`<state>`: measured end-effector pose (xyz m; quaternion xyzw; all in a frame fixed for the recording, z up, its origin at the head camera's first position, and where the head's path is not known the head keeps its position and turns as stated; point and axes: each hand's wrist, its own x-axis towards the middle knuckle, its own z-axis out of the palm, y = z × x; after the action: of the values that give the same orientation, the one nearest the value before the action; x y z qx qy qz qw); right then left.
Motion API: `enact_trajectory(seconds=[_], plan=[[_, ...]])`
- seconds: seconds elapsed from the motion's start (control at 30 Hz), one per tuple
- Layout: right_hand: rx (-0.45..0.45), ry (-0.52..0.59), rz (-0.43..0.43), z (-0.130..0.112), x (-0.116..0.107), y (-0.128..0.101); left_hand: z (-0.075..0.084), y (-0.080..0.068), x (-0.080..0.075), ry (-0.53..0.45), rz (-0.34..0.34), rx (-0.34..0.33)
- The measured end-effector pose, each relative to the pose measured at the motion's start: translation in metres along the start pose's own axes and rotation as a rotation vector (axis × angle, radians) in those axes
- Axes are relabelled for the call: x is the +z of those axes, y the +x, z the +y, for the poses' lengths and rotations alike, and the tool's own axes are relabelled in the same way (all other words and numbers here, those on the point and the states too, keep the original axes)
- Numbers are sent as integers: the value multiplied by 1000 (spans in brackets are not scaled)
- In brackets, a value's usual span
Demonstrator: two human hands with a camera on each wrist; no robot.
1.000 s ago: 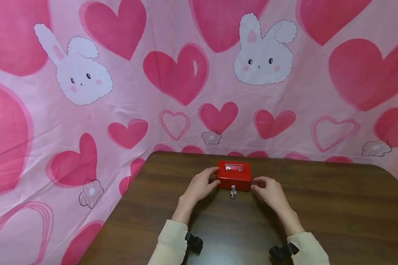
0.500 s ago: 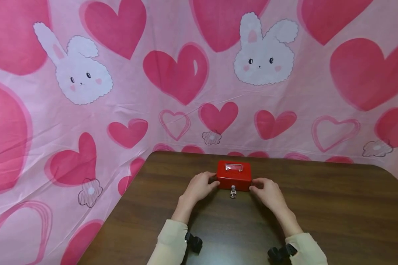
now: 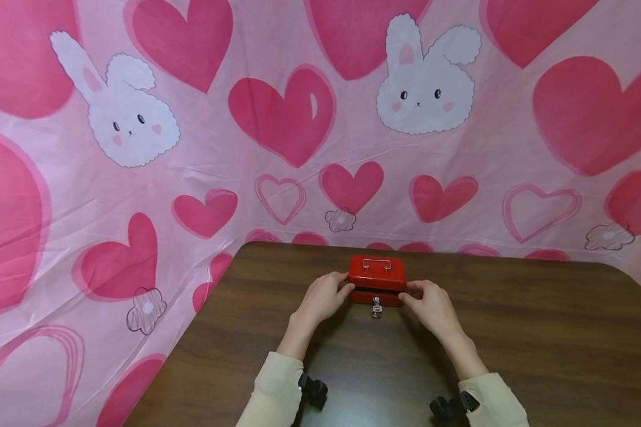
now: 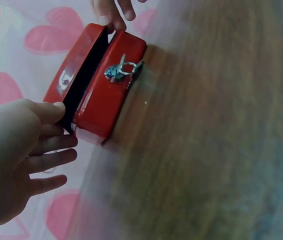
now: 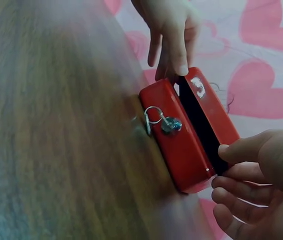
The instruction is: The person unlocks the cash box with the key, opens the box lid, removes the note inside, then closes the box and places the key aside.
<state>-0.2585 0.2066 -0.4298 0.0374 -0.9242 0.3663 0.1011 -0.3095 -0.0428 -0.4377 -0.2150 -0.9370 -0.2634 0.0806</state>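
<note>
- Head view: a small glossy red rectangular box, apparently metal (image 3: 377,281), rests on a dark brown wood-grain desk (image 3: 539,320), near the far edge and closer to the far left corner than to the far right one.
- Half a second ago the red lid (image 5: 214,111) lay flat on the box; its front edge has now risen, leaving a dark gap along the front.
- So the box now stands ajar, hinging at the back as far as can be judged; the gap is too dark to show any contents.
- Left hand (image 3: 323,296): thumb and index finger pinch the lid's front corner on the side toward the desk's left edge, a narrow grip; the other fingers stand spread, off the box.
- Right hand (image 3: 430,302): its thumb and index finger pinch the opposite front corner just as narrowly, index tip partly hidden; the remaining fingers bend loosely, holding nothing.
- Silver keys on a ring (image 4: 128,68) hang from the front lock, untouched.
</note>
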Motion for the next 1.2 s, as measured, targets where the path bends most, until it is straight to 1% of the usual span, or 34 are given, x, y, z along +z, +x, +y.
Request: enact_trajectory(seconds=[0.13, 0.27, 0.67, 0.9, 1.03, 1.2], plan=[[4, 9, -6, 0, -1, 0, 1, 0, 0, -18, -2, -12], [0, 26, -11, 1, -1, -1, 0, -2, 0, -59, -15, -32], [-32, 53, 21, 3, -1, 2, -2, 1, -1, -130, -36, -21], [-72, 64, 58, 3, 0, 1, -1, -2, 2, -196, -38, -19], [-91, 89, 84, 4, 2, 3, 0, -1, 1, -203, -44, -24], [-102, 89, 89, 5, 4, 2, 1, -1, 0, -251, -57, -36]])
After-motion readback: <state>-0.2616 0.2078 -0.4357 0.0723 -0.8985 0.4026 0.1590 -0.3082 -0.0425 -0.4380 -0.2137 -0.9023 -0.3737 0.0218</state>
